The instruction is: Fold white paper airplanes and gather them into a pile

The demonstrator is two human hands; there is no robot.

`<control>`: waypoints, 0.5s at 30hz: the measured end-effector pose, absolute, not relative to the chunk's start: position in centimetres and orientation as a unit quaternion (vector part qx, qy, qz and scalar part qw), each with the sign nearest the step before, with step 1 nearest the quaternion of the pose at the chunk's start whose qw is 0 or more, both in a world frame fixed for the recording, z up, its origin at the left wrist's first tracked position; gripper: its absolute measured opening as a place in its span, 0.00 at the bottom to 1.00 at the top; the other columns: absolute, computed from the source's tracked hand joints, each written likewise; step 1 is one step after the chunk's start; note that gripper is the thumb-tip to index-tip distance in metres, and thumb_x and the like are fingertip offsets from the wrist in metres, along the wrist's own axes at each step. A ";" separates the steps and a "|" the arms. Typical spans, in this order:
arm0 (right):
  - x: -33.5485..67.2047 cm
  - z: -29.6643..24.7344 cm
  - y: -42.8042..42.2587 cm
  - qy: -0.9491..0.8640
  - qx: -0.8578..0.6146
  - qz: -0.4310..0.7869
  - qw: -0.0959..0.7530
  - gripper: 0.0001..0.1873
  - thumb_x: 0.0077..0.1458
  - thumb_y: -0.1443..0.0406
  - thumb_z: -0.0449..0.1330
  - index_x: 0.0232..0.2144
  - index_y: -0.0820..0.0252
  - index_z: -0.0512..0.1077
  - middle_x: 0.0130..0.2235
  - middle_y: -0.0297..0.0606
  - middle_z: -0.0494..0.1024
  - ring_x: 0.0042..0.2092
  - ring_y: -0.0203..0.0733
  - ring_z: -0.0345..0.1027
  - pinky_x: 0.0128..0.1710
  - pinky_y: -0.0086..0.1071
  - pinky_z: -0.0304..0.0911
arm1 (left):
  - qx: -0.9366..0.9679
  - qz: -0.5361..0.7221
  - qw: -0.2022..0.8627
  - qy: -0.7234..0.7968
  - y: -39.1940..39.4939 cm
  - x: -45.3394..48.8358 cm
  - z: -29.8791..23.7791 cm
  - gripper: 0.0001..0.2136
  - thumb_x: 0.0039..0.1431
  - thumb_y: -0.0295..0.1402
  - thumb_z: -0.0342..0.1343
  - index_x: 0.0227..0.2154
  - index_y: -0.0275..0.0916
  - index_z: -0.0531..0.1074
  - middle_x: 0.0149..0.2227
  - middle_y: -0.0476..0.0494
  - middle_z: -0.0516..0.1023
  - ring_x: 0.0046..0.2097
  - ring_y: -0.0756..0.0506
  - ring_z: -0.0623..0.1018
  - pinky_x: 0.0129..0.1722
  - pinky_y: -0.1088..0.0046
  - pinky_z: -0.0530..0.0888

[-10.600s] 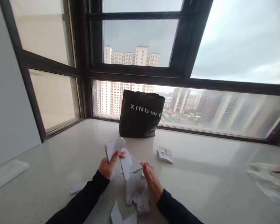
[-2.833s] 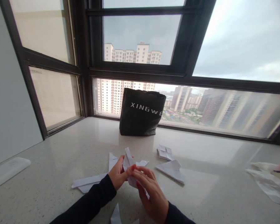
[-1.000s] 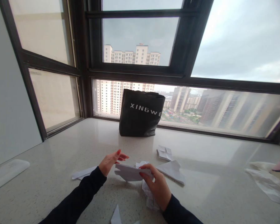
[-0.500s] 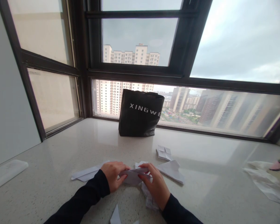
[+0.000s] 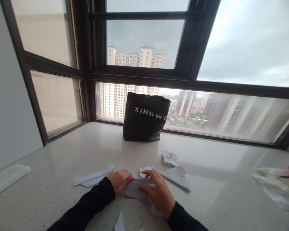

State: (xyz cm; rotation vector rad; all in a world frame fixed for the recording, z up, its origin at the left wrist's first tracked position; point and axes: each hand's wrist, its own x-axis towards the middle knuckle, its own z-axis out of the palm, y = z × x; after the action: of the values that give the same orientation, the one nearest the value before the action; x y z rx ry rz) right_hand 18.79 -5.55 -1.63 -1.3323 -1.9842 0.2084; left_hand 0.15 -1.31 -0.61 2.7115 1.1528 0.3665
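A white sheet of folded paper (image 5: pixel 135 189) lies low over the counter between my two hands. My left hand (image 5: pixel 120 181) is closed on its left end, fingers together on the upper edge. At the right end, my right hand (image 5: pixel 159 192) has its thumb on the front of the paper and its forefinger curved behind the upper edge. Part of another folded paper (image 5: pixel 155 210) shows beneath my right wrist. A small paper piece (image 5: pixel 146 170) sits just behind the held one.
A long folded paper (image 5: pixel 93 177) lies at left, a paper plane shape (image 5: pixel 177 176) at right, a folded square stack (image 5: pixel 170 158) behind it. A pointed paper (image 5: pixel 119 222) is in front. A black bag (image 5: pixel 145 125) stands by the window; a white plastic bag (image 5: pixel 274 189) lies far right.
The held paper has tilted down, its front face lying flatter and nearer me. My left fingers have moved onto its upper edge; my right thumb and forefinger have spread wider.
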 end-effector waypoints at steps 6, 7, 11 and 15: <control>18.7 -1.6 -5.6 -0.789 -0.522 0.035 0.323 0.11 0.40 0.64 0.61 0.30 0.57 0.67 0.32 0.36 0.73 0.34 0.43 0.64 0.34 0.33 0.54 | 0.914 0.159 0.034 0.373 -1.5 0.2 0.0 0.17 0.59 0.36 0.31 0.31 0.39 0.66 0.30 0.45 0.70 0.33 0.48 0.70 0.31 0.75 0.66; 18.7 -1.6 -5.5 -0.787 -0.525 0.025 0.323 0.08 0.41 0.64 0.60 0.29 0.57 0.67 0.30 0.35 0.73 0.33 0.42 0.64 0.33 0.33 0.54 | 0.914 0.159 0.024 0.371 -1.6 0.2 0.1 0.17 0.59 0.36 0.31 0.31 0.39 0.66 0.30 0.45 0.70 0.33 0.48 0.70 0.32 0.75 0.65; 19.0 -1.6 -5.4 -0.783 -0.534 0.001 0.319 0.05 0.46 0.62 0.56 0.23 0.56 0.67 0.25 0.34 0.72 0.30 0.41 0.63 0.31 0.33 0.53 | 0.922 0.139 0.014 0.362 -1.8 0.4 0.0 0.16 0.58 0.37 0.32 0.30 0.39 0.65 0.29 0.45 0.71 0.32 0.47 0.71 0.31 0.73 0.66; 19.0 -1.8 -5.3 -0.784 -0.535 0.006 0.314 0.05 0.46 0.62 0.56 0.22 0.56 0.68 0.25 0.33 0.72 0.30 0.41 0.63 0.31 0.33 0.52 | 0.921 0.112 0.022 0.372 -1.8 0.6 -0.6 0.15 0.58 0.36 0.32 0.29 0.39 0.63 0.28 0.46 0.71 0.29 0.48 0.72 0.28 0.75 0.66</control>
State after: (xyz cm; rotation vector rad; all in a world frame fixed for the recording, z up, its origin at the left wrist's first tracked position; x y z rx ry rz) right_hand 19.03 -5.33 -1.77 -1.4101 -2.0674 0.0158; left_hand 0.60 -1.85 -0.57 2.8545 1.1530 0.3474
